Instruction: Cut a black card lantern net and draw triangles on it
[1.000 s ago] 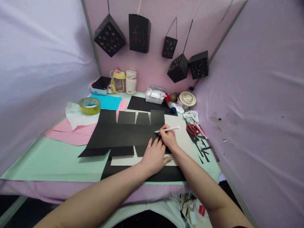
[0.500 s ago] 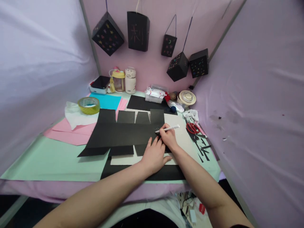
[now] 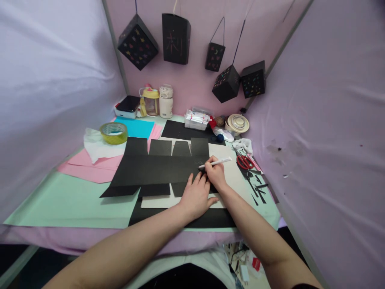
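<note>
A black card sheet (image 3: 156, 168) with folds and notched flaps lies over a pale board (image 3: 225, 168). My right hand (image 3: 215, 171) is closed around a slim white pen (image 3: 221, 161), its dark pointed tip down at the right part of the card. I cannot tell whether that tip is a nib or a blade. Faint light marks show on the card beside it. Flat on the card's lower right, with fingers spread, rests my left hand (image 3: 197, 194), its fingertips close to the right hand. The card's left end curls up a little.
Red-handled scissors (image 3: 244, 162) and black paper scraps (image 3: 258, 186) lie at the right. Yellow tape (image 3: 114, 133), pink paper (image 3: 90, 166) and blue paper (image 3: 138, 126) are at the left. A box of white pens (image 3: 197, 119) stands behind. Black paper lanterns (image 3: 176, 39) hang above.
The pen tip and my right hand have shifted very slightly right along the card. My left hand stays in place on it; the whole view has moved a little.
</note>
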A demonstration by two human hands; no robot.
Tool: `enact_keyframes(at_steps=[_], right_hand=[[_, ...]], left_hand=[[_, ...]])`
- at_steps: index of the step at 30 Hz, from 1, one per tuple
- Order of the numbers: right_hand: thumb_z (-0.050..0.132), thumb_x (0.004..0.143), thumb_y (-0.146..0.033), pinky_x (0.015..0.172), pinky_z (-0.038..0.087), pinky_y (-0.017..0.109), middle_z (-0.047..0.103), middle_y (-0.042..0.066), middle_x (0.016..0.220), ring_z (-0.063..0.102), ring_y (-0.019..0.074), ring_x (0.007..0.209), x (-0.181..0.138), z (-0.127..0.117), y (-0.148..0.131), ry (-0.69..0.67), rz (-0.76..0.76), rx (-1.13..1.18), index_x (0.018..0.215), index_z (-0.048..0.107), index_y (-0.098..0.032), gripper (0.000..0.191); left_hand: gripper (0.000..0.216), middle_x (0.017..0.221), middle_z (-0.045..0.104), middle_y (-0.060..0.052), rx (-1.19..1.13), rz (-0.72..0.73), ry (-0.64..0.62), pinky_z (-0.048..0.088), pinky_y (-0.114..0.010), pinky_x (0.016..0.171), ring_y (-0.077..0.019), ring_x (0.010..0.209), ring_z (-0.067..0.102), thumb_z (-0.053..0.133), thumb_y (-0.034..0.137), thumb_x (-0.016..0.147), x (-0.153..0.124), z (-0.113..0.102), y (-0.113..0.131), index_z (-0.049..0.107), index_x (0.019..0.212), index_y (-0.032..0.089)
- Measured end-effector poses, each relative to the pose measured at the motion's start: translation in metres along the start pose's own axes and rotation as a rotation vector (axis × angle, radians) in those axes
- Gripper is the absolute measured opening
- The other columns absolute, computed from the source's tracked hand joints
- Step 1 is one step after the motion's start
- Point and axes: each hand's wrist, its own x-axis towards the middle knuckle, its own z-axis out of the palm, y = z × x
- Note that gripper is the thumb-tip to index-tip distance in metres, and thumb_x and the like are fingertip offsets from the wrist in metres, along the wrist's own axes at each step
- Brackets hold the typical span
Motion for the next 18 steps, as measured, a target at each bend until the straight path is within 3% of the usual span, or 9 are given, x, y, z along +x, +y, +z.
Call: enact_keyframes(at_steps=[18], right_hand=[[0.05, 0.071, -0.022, 0.056, 0.039, 0.026, 0.051, -0.005, 0.053, 0.048, 0.0144, 0.055, -0.0006, 0.0017, 0.0049, -0.075, 0.005, 0.002, 0.06, 0.048, -0.022, 0.012]], left_hand=[[0.07, 0.148, 0.045, -0.018, 0.0, -0.001, -0.022, 0.022, -0.056, 0.117, -0.0321, 0.142, 0.033, 0.054, 0.056, 0.09, 0.0004, -0.0017, 0.0004, 0.045, 0.141, 0.009]])
